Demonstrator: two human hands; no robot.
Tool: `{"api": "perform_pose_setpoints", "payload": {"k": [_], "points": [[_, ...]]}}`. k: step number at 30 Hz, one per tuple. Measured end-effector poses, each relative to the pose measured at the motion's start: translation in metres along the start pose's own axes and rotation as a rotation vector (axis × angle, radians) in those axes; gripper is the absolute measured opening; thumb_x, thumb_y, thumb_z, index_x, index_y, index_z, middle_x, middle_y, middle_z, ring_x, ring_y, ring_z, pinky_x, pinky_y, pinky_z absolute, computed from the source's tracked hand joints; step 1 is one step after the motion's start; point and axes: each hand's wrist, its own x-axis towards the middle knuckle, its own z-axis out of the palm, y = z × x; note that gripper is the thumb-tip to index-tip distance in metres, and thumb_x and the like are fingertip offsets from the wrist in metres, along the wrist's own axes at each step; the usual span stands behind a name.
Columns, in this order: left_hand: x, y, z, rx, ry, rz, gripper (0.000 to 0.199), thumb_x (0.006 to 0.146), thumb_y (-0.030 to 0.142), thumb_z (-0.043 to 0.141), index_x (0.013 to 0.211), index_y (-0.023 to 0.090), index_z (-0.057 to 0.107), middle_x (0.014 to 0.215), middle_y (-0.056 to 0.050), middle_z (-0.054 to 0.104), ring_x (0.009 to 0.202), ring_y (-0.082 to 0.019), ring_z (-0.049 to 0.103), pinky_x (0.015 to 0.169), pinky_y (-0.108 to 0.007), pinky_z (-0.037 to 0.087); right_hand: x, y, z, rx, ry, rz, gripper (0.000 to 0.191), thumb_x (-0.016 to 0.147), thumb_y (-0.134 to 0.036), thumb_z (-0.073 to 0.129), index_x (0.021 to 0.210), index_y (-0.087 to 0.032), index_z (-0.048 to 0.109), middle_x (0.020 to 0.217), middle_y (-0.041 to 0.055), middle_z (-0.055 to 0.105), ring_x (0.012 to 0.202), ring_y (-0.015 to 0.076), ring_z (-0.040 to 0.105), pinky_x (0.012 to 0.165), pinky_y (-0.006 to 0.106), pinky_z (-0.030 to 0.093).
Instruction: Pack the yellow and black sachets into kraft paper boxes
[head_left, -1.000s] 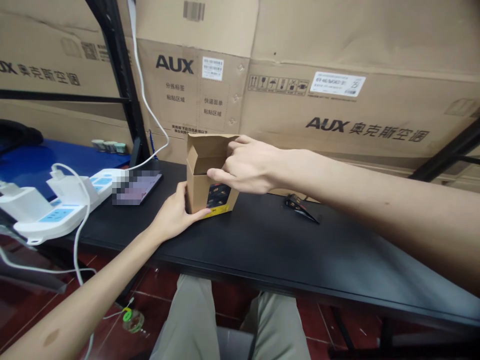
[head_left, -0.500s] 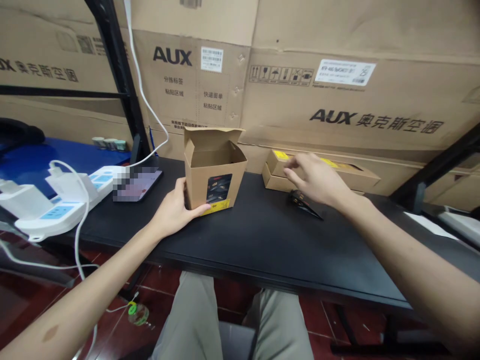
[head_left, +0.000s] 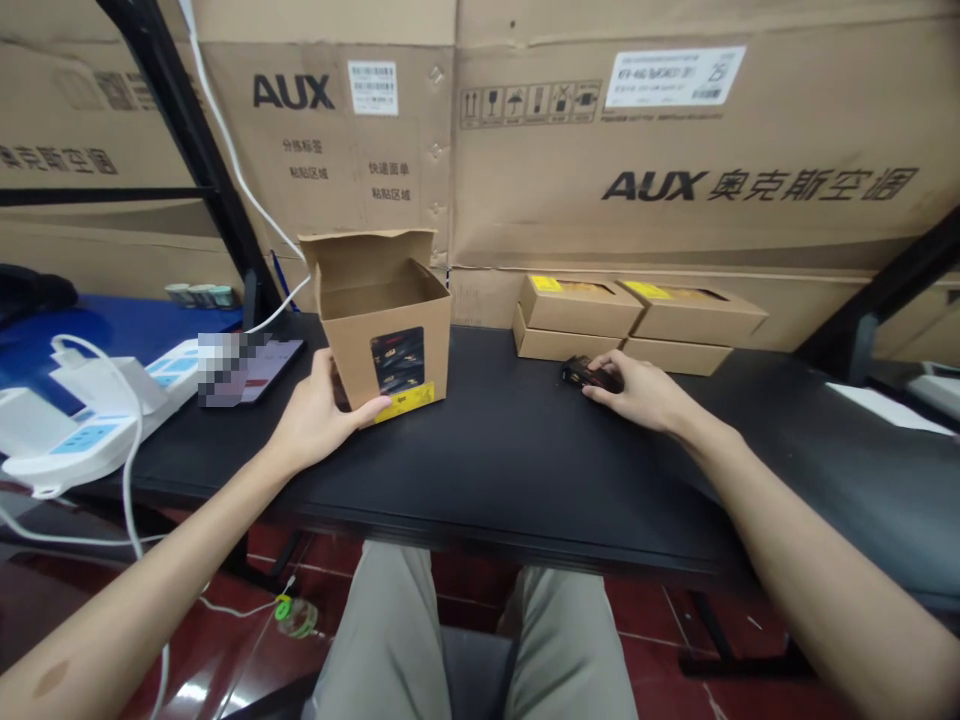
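An open brown cardboard box [head_left: 352, 345] stands upright on the black table, its top flap raised; dark packets show through its front window. My left hand [head_left: 321, 408] grips its lower left side, the thumb on the front by the yellow label. To the right, my right hand [head_left: 634, 390] has its fingers closed round a small black packet [head_left: 577, 371] with orange marks, low at the tabletop. Just behind that hand are stacked brown boxes with yellow labels, among them a left one [head_left: 574, 318] and a right one [head_left: 686, 318].
The black table [head_left: 480, 480] has a phone [head_left: 274, 372] and a white power strip [head_left: 169, 375] with plugs and cables at its left. Large AUX cartons [head_left: 540, 200] line the back. A white sheet [head_left: 889, 408] lies at the right. A bottle [head_left: 298, 617] is on the floor.
My right hand has come down from above the packet and taken hold of it. My left hand still grips the open box. The whole view has shifted a little.
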Motion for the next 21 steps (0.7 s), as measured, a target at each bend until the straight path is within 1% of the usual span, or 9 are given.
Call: {"api": "perform_pose_setpoints", "payload": {"k": [3, 5, 7, 9, 11, 12, 14, 16, 21], "points": [[-0.001, 0.004, -0.001, 0.010, 0.001, -0.020, 0.076, 0.070, 0.066, 0.076, 0.127, 0.024, 0.047, 0.137, -0.017, 0.070, 0.127, -0.042, 0.068, 0.098, -0.053, 0.060, -0.008, -0.011, -0.001, 0.102, 0.087, 0.020, 0.037, 0.085, -0.043, 0.066, 0.115, -0.021, 0.066, 0.119, 0.0163, 0.076, 0.115, 0.0354, 0.070, 0.101, 0.052, 0.054], [0.000, 0.005, -0.001, 0.017, -0.004, -0.032, 0.076, 0.069, 0.067, 0.076, 0.125, 0.024, 0.047, 0.136, -0.017, 0.070, 0.127, -0.043, 0.068, 0.098, -0.054, 0.060, -0.016, -0.028, 0.000, 0.197, 0.128, -0.044, 0.036, 0.086, -0.046, 0.067, 0.112, -0.022, 0.066, 0.116, 0.0148, 0.076, 0.110, 0.0330, 0.071, 0.098, 0.050, 0.055], [0.000, 0.006, -0.001, 0.023, -0.006, -0.037, 0.077, 0.068, 0.067, 0.075, 0.124, 0.024, 0.047, 0.136, -0.018, 0.069, 0.130, -0.044, 0.066, 0.099, -0.055, 0.060, -0.027, -0.051, 0.004, 0.262, 0.115, -0.185, 0.034, 0.088, -0.047, 0.066, 0.111, -0.022, 0.065, 0.113, 0.0131, 0.076, 0.106, 0.0308, 0.070, 0.096, 0.049, 0.056], [0.000, 0.007, -0.002, 0.024, -0.007, -0.037, 0.077, 0.068, 0.067, 0.075, 0.124, 0.023, 0.047, 0.137, -0.018, 0.069, 0.133, -0.044, 0.064, 0.101, -0.056, 0.059, -0.037, -0.077, 0.011, 0.284, 0.066, -0.366, 0.029, 0.091, -0.044, 0.064, 0.110, -0.022, 0.065, 0.112, 0.0120, 0.074, 0.109, 0.0293, 0.068, 0.099, 0.049, 0.055], [-0.001, 0.007, -0.002, 0.022, -0.007, -0.034, 0.076, 0.069, 0.067, 0.075, 0.125, 0.023, 0.047, 0.138, -0.018, 0.068, 0.134, -0.044, 0.063, 0.102, -0.055, 0.058, -0.045, -0.099, 0.020, 0.304, -0.010, -0.507, 0.026, 0.094, -0.041, 0.063, 0.111, -0.021, 0.063, 0.120, 0.0122, 0.070, 0.113, 0.0270, 0.067, 0.103, 0.046, 0.054], [-0.001, 0.007, -0.002, 0.021, -0.007, -0.031, 0.076, 0.069, 0.067, 0.075, 0.125, 0.023, 0.046, 0.139, -0.018, 0.068, 0.134, -0.044, 0.063, 0.102, -0.055, 0.058, -0.048, -0.108, 0.024, 0.306, -0.044, -0.544, 0.026, 0.095, -0.041, 0.062, 0.112, -0.021, 0.062, 0.123, 0.0123, 0.067, 0.114, 0.0261, 0.066, 0.103, 0.045, 0.054], [-0.001, 0.005, -0.001, 0.025, -0.003, -0.026, 0.077, 0.069, 0.067, 0.075, 0.126, 0.023, 0.047, 0.139, -0.018, 0.068, 0.133, -0.043, 0.064, 0.101, -0.054, 0.059, -0.050, -0.119, 0.031, 0.272, -0.075, -0.552, 0.024, 0.097, -0.040, 0.061, 0.112, -0.020, 0.062, 0.123, 0.0128, 0.065, 0.112, 0.0259, 0.065, 0.103, 0.044, 0.054], [-0.001, 0.003, -0.001, 0.035, 0.003, -0.027, 0.079, 0.068, 0.068, 0.076, 0.126, 0.023, 0.047, 0.137, -0.018, 0.069, 0.131, -0.044, 0.065, 0.099, -0.054, 0.060, -0.047, -0.120, 0.035, 0.201, -0.061, -0.504, 0.024, 0.099, -0.039, 0.058, 0.111, -0.019, 0.061, 0.119, 0.0138, 0.065, 0.112, 0.0282, 0.063, 0.102, 0.045, 0.053], [0.001, 0.001, 0.000, 0.040, -0.012, -0.036, 0.083, 0.068, 0.069, 0.075, 0.130, 0.022, 0.046, 0.129, -0.017, 0.073, 0.120, -0.043, 0.071, 0.091, -0.053, 0.062, -0.024, -0.091, 0.038, 0.075, -0.005, -0.321, 0.027, 0.101, -0.037, 0.052, 0.113, -0.015, 0.061, 0.119, 0.0185, 0.065, 0.118, 0.0340, 0.061, 0.104, 0.050, 0.051]]}}
